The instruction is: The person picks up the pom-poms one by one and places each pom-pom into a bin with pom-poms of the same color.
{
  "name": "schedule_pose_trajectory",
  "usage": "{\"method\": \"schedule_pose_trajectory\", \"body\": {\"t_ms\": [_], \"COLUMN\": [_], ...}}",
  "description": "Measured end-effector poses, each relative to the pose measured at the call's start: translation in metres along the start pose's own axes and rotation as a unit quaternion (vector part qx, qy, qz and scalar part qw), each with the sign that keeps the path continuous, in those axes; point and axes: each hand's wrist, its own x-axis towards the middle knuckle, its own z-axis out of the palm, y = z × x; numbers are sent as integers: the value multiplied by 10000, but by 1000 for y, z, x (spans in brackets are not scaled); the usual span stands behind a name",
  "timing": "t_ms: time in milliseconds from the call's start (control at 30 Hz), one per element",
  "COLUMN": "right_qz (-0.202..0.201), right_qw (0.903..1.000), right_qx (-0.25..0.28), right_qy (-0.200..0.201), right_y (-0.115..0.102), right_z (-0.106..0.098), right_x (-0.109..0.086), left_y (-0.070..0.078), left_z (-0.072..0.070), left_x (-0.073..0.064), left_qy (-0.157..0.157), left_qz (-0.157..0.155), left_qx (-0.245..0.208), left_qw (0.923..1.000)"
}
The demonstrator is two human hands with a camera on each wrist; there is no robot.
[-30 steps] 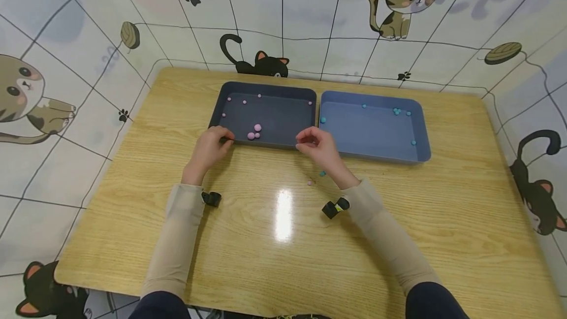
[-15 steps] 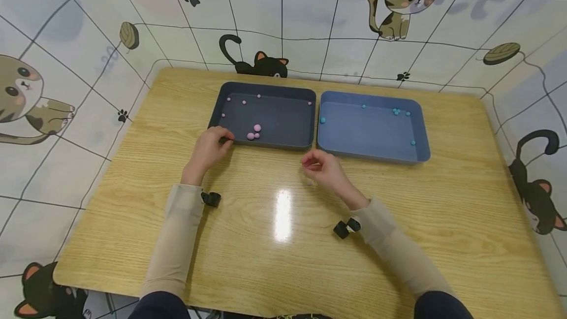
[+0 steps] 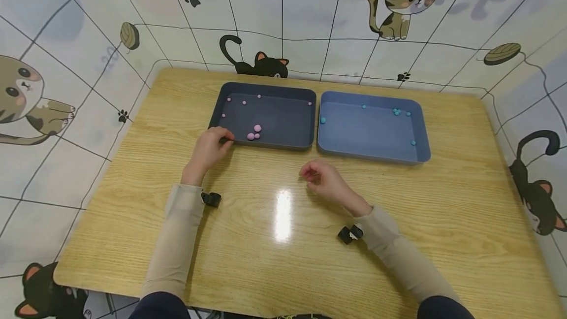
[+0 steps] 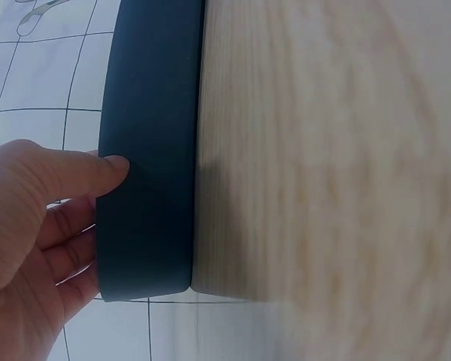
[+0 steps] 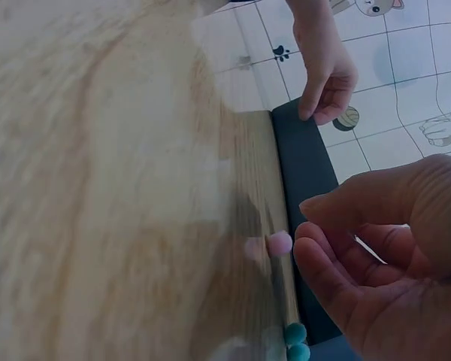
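Note:
My left hand (image 3: 209, 147) pinches the near left corner of the dark tray (image 3: 285, 112), thumb on the outer wall and fingers behind the rim, as the left wrist view shows. Low over the table in front of the trays is my right hand (image 3: 328, 181), fingers loosely bent. In the right wrist view, a small pink ball (image 5: 279, 243) lies on the table right beside its thumb and index fingertips, outside their grip. Two teal balls (image 5: 295, 333) sit close together below it. In the head view the right hand hides these balls.
Several pink balls (image 3: 258, 128) of different sizes lie in the dark tray. Beside it on the right stands a blue tray (image 3: 363, 132) holding several teal balls (image 3: 396, 111). A wall with cat drawings borders the wooden table (image 3: 248, 260) at the back.
The right hand has moved from the dark tray's near right corner back toward the person, down to the table over the loose balls. The left hand has stayed on the tray.

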Motion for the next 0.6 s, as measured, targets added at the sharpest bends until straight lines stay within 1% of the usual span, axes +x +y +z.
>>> {"method": "schedule_pose_trajectory", "body": {"t_ms": [300,600], "right_qz": [-163,-154], "right_qw": [9998,9993], "right_qx": [-129,-348], "right_qy": [-6,54], "right_y": [6,6], "right_z": [2,4], "right_x": [-2,-2], "left_y": [0,-1], "left_z": [0,1], "left_x": [0,0], "left_qy": [43,74], "left_qz": [43,49], "left_qx": [15,-34], "left_qw": [10000,10000]}}
